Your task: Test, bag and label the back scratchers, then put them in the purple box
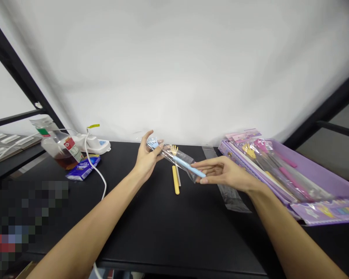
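Both my hands hold one clear plastic sleeve (184,159) with a blue hand-shaped stick (180,161) inside it, above the black table (163,232). My left hand (147,157) pinches the far end, at the blue hand-shaped head. My right hand (221,174) grips the near end, where the blue handle tip shows. A yellow hand-shaped stick (175,179) lies on the table just under the sleeve, between my hands.
A purple display box (322,174) of packed pink and yellow sticks stands at the right. An empty clear sleeve (231,195) lies beside it. At the left are a plastic bottle (58,145), a blue packet (83,167), a white power strip (94,144) and its cable.
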Demonstrator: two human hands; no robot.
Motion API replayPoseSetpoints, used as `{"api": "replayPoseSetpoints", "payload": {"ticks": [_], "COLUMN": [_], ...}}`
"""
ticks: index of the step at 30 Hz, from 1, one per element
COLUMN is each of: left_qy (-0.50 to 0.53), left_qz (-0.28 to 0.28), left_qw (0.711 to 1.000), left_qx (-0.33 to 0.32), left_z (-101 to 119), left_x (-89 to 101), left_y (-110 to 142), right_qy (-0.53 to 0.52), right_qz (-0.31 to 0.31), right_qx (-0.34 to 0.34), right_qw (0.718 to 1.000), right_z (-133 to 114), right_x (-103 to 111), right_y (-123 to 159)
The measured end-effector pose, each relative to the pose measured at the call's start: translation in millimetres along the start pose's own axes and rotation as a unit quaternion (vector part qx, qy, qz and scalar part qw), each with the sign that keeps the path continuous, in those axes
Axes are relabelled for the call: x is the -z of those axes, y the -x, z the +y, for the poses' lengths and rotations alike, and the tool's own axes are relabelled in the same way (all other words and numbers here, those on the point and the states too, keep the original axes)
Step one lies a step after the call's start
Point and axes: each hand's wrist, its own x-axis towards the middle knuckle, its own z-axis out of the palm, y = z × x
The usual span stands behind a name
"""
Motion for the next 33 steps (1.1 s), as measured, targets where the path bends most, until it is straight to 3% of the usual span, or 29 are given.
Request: {"api": "replayPoseSetpoints", "payload": {"ticks": [2,7,9,15,19,25,29,33], "left_qy": [-0.005,-0.053,-0.083,-0.049,0.008,0.037,0.022,-0.018], "left_qz": [-0.012,-0.073,-0.098,-0.131,-0.101,-0.064,-0.099,-0.141], "left_qw": [1.000,0.996,0.992,0.989,0.994,0.995,0.993,0.989], "left_qx": [-0.005,0.003,0.004,0.045,0.051,0.073,0.063,0.038], "left_z": [1,-3,-7,-11,-2,3,-2,-4], "left_x": [-0.6,-6.7,-10.4,-16.1,-11.8,-7.7,-11.1,-14.3], "left_y": [1,9,13,18,12,7,13,17], "right_qy": [0.037,0.109,0.110,0.082,0.049,0.100,0.124,0.084], "right_qz": [0.006,0.118,0.127,0.106,0.045,-0.004,0.076,0.142], "right_qx": [0.001,0.075,0.082,0.088,0.127,0.160,0.201,0.168], "right_qw": [0.999,0.984,0.982,0.987,0.990,0.982,0.969,0.972], "right_z": [4,18,20,14,9,3,4,12], "right_x": [-4,-16,-19,-23,-14,-13,-25,-31], "right_y": [-3,-14,-16,-14,-7,-1,-9,-18]}}
